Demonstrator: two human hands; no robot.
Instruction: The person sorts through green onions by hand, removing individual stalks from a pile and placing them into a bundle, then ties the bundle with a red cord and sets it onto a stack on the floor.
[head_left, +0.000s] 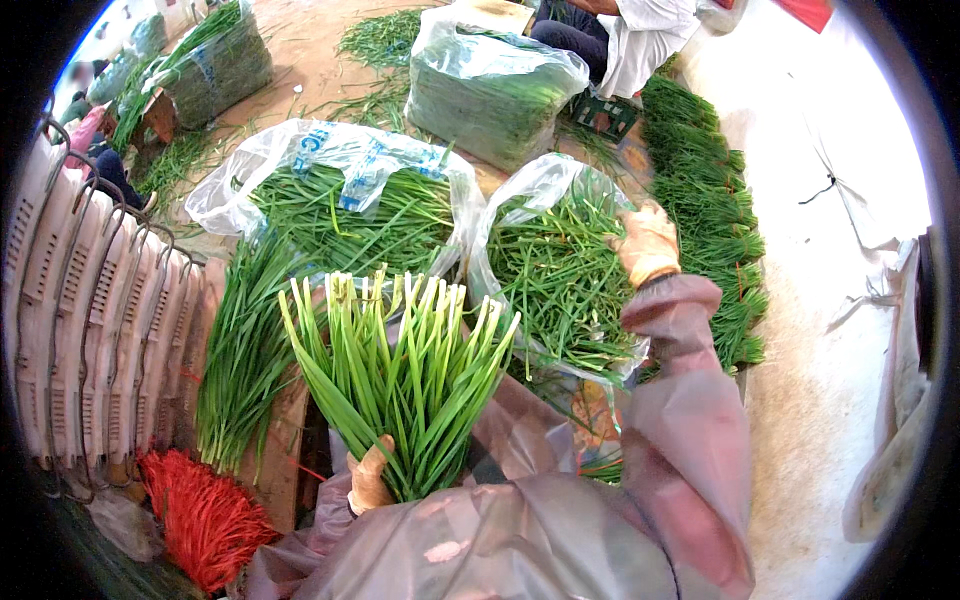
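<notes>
My gloved left hand grips a bunch of green Chinese chives low down, their pale cut ends pointing up and fanned out. My gloved right hand rests at the right edge of an open clear plastic bag filled with loose chive pieces; its fingertips touch the bag's edge or the leaves, and I cannot tell whether they grasp anything. Behind the held bunch lies another open plastic bag with long chives inside. More chives lie on a wooden board at my left.
Stacked pale plastic crates stand at the left, above a heap of red ties. Tied chive bundles line the right side. A full bag stands ahead, near a seated person; another full bag is at the upper left.
</notes>
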